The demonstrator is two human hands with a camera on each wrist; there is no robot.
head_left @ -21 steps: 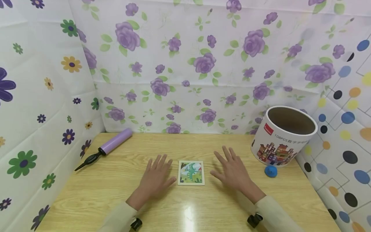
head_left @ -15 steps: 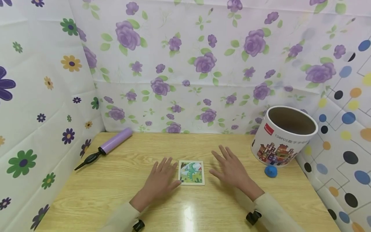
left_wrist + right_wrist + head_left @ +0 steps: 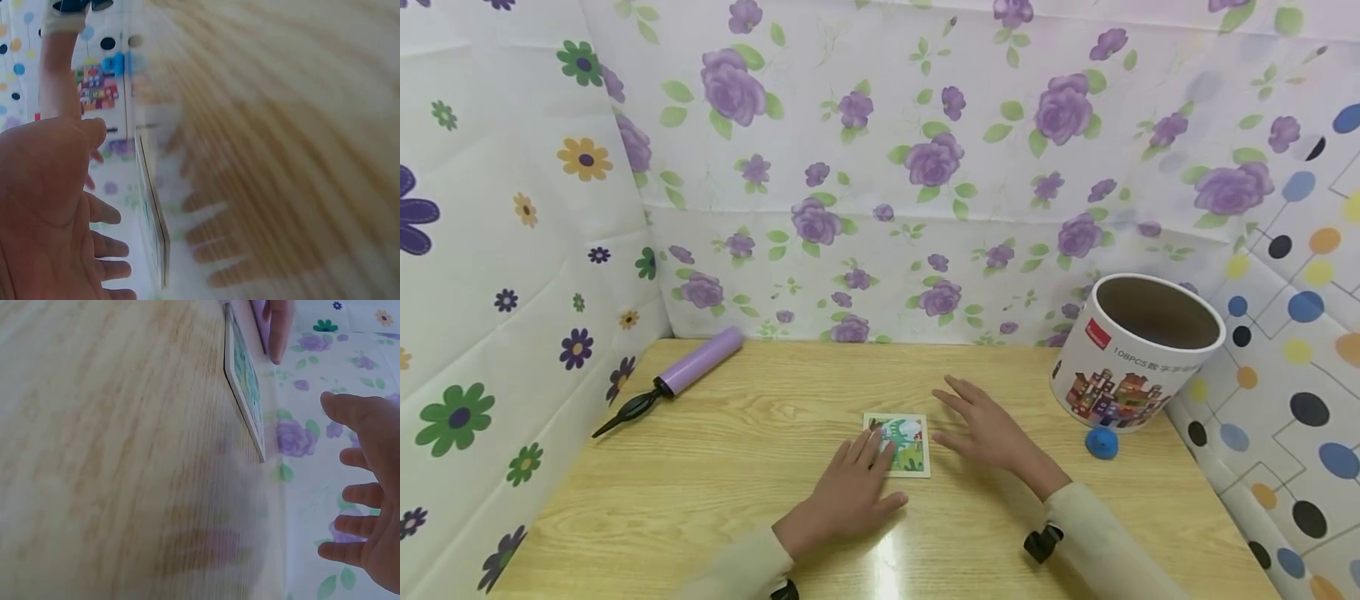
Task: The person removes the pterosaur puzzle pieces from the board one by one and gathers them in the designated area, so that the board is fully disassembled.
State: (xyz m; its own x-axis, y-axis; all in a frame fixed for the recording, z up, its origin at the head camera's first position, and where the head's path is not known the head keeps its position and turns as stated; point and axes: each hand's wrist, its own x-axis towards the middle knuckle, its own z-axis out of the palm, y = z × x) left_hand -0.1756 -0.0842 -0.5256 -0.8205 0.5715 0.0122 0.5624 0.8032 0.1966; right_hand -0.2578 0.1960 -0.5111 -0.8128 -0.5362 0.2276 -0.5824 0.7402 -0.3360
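Note:
A thin square board (image 3: 912, 454) with a pale frame and a green dinosaur picture lies flat on the wooden table (image 3: 760, 392). My left hand (image 3: 853, 490) hovers with straight fingers over the board's lower left part and hides that corner. In the left wrist view, a gap shows between the left fingers and the board (image 3: 149, 206). My right hand (image 3: 988, 429), fingers spread, is held just right of the board, above the table. The right wrist view shows the right hand (image 3: 375, 481) apart from the board (image 3: 245, 381), holding nothing.
A purple hand pump (image 3: 700, 363) with a black nozzle lies at the back left. At the back right stands a white open bucket (image 3: 1127, 383) printed with building blocks, a small blue object (image 3: 1102, 443) in front of it. Patterned cloths (image 3: 880, 167) enclose the table.
My left hand has moved right, from beside the board to over its lower left part. The right hand has shifted slightly left towards the board. The board has stayed put.

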